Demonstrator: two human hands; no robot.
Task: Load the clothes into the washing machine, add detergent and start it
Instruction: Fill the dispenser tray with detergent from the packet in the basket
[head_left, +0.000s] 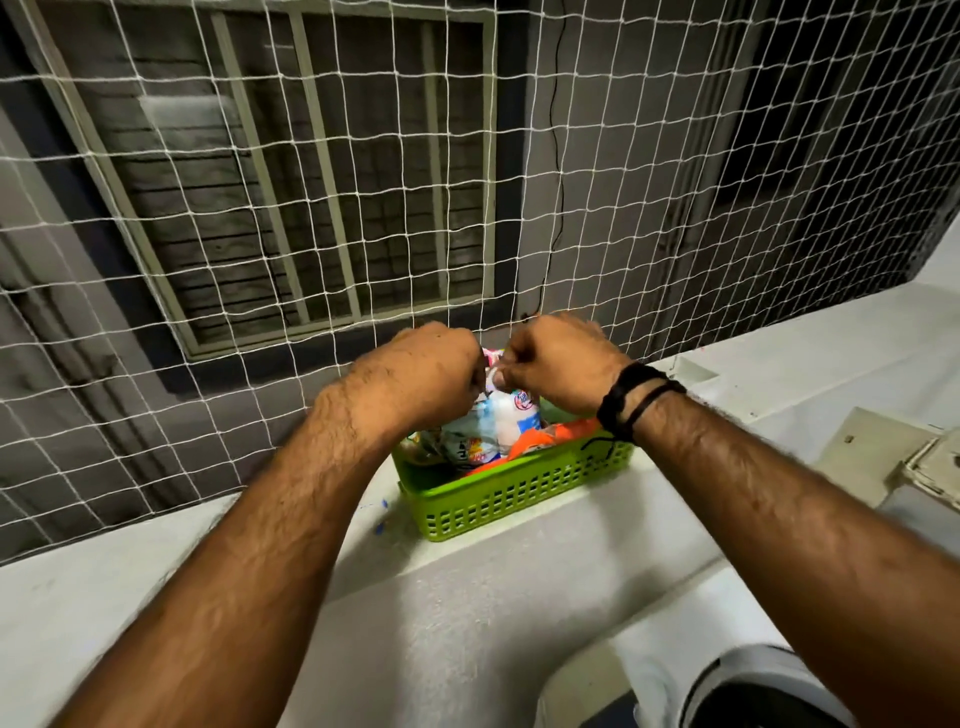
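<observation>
A white and light-blue detergent packet (493, 423) stands upright in a green plastic basket (519, 493) on a white ledge. My left hand (431, 371) and my right hand (561, 364) both pinch the packet's top edge, fingers curled, close together above the basket. An orange packet (540, 441) lies beside it in the basket. At the bottom right, a white and dark curved edge of the washing machine (743, 691) shows below my right forearm.
A white rope net (363, 208) spans the opening behind the ledge (156, 582), with a barred window beyond. Beige flat panels (872, 457) lie on the ledge at the right. A black band circles my right wrist.
</observation>
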